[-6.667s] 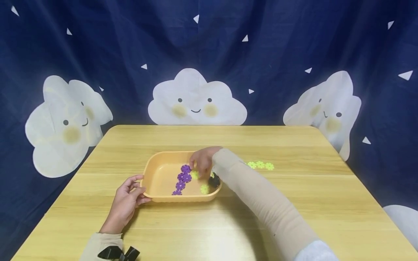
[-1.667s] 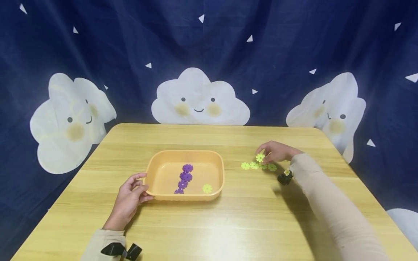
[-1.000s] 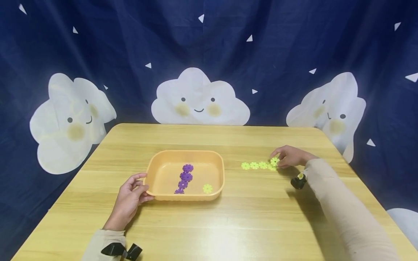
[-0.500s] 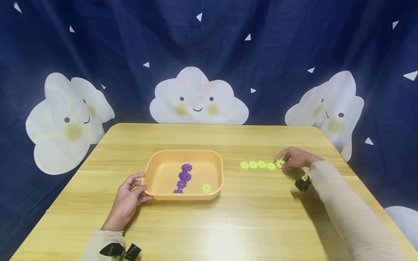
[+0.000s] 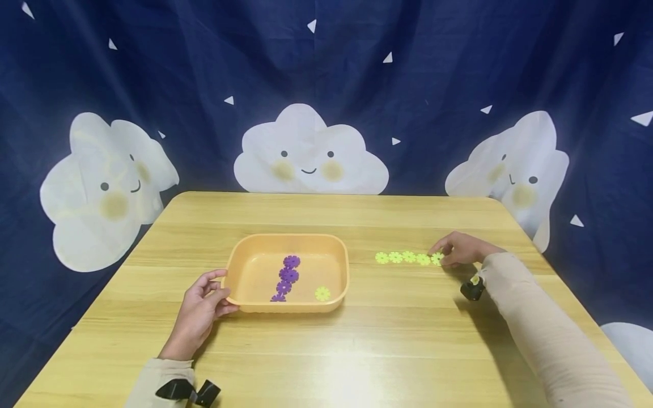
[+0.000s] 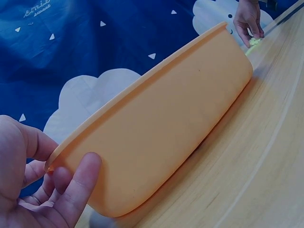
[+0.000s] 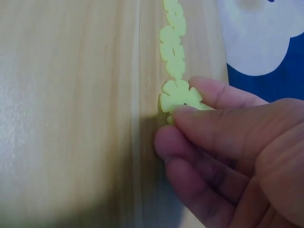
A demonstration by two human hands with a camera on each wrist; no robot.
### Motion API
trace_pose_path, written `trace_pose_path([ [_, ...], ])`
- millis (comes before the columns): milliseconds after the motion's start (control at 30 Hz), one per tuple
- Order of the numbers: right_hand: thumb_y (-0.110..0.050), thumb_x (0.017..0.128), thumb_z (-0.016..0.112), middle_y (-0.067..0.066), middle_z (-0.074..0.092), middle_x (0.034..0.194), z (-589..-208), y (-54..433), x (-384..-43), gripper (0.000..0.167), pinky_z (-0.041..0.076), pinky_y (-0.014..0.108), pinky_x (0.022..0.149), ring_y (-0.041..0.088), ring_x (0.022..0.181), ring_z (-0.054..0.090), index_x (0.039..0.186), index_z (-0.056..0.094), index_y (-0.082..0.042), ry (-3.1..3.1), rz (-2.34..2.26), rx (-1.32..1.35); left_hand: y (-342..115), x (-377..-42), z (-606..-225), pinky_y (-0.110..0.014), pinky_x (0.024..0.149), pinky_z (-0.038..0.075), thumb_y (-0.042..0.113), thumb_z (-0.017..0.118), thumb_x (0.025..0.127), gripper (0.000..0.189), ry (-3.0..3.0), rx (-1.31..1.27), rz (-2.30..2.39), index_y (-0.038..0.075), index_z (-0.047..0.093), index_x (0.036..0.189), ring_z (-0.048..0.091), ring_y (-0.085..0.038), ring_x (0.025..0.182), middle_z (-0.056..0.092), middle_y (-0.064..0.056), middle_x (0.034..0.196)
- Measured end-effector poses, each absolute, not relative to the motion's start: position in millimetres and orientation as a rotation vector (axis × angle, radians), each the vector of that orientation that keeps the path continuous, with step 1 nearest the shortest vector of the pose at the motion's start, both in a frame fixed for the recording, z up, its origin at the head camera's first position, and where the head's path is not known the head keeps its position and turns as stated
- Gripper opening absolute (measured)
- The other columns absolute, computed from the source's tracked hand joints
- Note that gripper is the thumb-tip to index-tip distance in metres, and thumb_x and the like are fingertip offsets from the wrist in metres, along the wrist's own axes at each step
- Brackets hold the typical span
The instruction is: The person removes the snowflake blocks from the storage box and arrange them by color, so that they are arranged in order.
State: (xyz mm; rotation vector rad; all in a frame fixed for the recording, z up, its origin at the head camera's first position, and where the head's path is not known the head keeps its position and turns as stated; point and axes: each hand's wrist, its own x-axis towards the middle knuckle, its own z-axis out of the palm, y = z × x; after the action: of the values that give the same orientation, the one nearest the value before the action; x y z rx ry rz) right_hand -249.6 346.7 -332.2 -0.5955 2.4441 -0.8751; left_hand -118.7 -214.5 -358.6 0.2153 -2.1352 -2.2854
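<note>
My left hand (image 5: 196,311) grips the left corner of an orange plastic tray (image 5: 240,266), thumb outside the wall in the left wrist view. On the tray floor lie several purple flower-shaped discs (image 5: 289,276) and one yellow-green flower-shaped disc (image 5: 322,293). To the right of the tray, several yellow-green discs (image 5: 395,257) form a row on the table. At the row's right end my right hand (image 5: 463,248) pinches another yellow-green flower-shaped disc (image 7: 178,95) between thumb and index finger, low at the tabletop. The fingers hide part of that disc.
The wooden table (image 5: 326,357) runs back to a dark blue curtain (image 5: 433,73) printed with white clouds. Black camera mounts sit at the left wrist (image 5: 189,392) and the right wrist (image 5: 472,288).
My right hand has gone from inside the tray to the row's right end and lowered a yellow-green disc there. The row has grown longer. My left hand keeps its grip on the tray.
</note>
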Motion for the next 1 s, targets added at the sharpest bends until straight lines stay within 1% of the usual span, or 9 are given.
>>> trace_pose_path([
  [200,0.007,0.083,0.067,0.006,0.06,0.064,-333,346,-250,0.033,0.046,0.023,0.049,0.016,0.054,0.051,0.115,0.064,0.009,2.457,-0.858,-0.597,-215,-119,-358,-0.031,0.064,0.063,-0.01,0.049,0.093,0.043,-2.144,0.218,-2.286,-0.006,0.038,0.134,0.053,-0.01,0.063,0.039,-0.008,0.093],
  [300,0.006,0.083,0.067,0.007,0.063,0.069,-332,346,-250,0.033,0.049,0.026,0.052,0.016,0.057,0.053,0.116,0.065,0.008,2.469,-0.847,-0.579,-215,-120,-358,-0.031,0.064,0.063,-0.01,0.049,0.093,0.043,-2.148,0.219,-2.287,-0.006,0.038,0.134,0.053,-0.01,0.064,0.039,-0.008,0.093],
  [433,0.005,0.083,0.067,0.009,0.068,0.079,-330,345,-251,0.033,0.053,0.029,0.056,0.018,0.063,0.058,0.115,0.065,0.008,2.476,-0.822,-0.584,-215,-119,-358,-0.03,0.064,0.063,-0.01,0.049,0.094,0.043,-2.157,0.223,-2.282,-0.006,0.038,0.134,0.052,-0.01,0.064,0.04,-0.008,0.093],
  [533,0.006,0.081,0.067,0.01,0.068,0.08,-328,344,-253,0.034,0.054,0.029,0.058,0.018,0.063,0.059,0.115,0.065,0.009,2.482,-0.812,-0.599,-215,-119,-358,-0.03,0.064,0.063,-0.01,0.048,0.094,0.043,-2.166,0.224,-2.275,-0.006,0.037,0.135,0.051,-0.009,0.064,0.04,-0.008,0.093],
  [600,0.007,0.081,0.066,0.009,0.067,0.077,-326,342,-254,0.034,0.055,0.029,0.057,0.018,0.061,0.058,0.115,0.064,0.01,2.488,-0.817,-0.596,-215,-119,-359,-0.03,0.064,0.063,-0.01,0.048,0.094,0.042,-2.17,0.224,-2.27,-0.005,0.037,0.135,0.051,-0.009,0.065,0.04,-0.008,0.093],
  [700,0.007,0.083,0.064,0.01,0.065,0.076,-322,336,-254,0.035,0.055,0.03,0.057,0.018,0.06,0.057,0.117,0.061,0.012,2.481,-0.84,-0.582,-215,-119,-359,-0.031,0.065,0.063,-0.01,0.048,0.094,0.042,-2.174,0.226,-2.261,-0.005,0.038,0.135,0.051,-0.009,0.065,0.04,-0.008,0.093],
  [800,0.004,0.089,0.061,0.012,0.064,0.077,-318,327,-254,0.035,0.055,0.033,0.057,0.02,0.06,0.056,0.122,0.056,0.013,2.476,-0.838,-0.577,-215,-119,-359,-0.031,0.065,0.063,-0.011,0.047,0.094,0.042,-2.177,0.231,-2.252,-0.005,0.038,0.135,0.051,-0.009,0.065,0.04,-0.007,0.093],
  [933,-0.001,0.093,0.059,0.013,0.066,0.081,-311,313,-254,0.036,0.057,0.037,0.057,0.024,0.063,0.06,0.125,0.052,0.013,2.486,-0.788,-0.607,-215,-119,-358,-0.032,0.066,0.063,-0.01,0.047,0.094,0.042,-2.184,0.236,-2.245,-0.005,0.038,0.135,0.052,-0.009,0.066,0.039,-0.007,0.093],
  [1000,-0.002,0.093,0.059,0.014,0.068,0.083,-308,305,-254,0.036,0.058,0.037,0.058,0.026,0.064,0.062,0.126,0.053,0.012,2.499,-0.754,-0.625,-215,-118,-358,-0.032,0.066,0.063,-0.01,0.047,0.094,0.042,-2.184,0.238,-2.243,-0.005,0.038,0.135,0.052,-0.009,0.066,0.039,-0.007,0.093],
])
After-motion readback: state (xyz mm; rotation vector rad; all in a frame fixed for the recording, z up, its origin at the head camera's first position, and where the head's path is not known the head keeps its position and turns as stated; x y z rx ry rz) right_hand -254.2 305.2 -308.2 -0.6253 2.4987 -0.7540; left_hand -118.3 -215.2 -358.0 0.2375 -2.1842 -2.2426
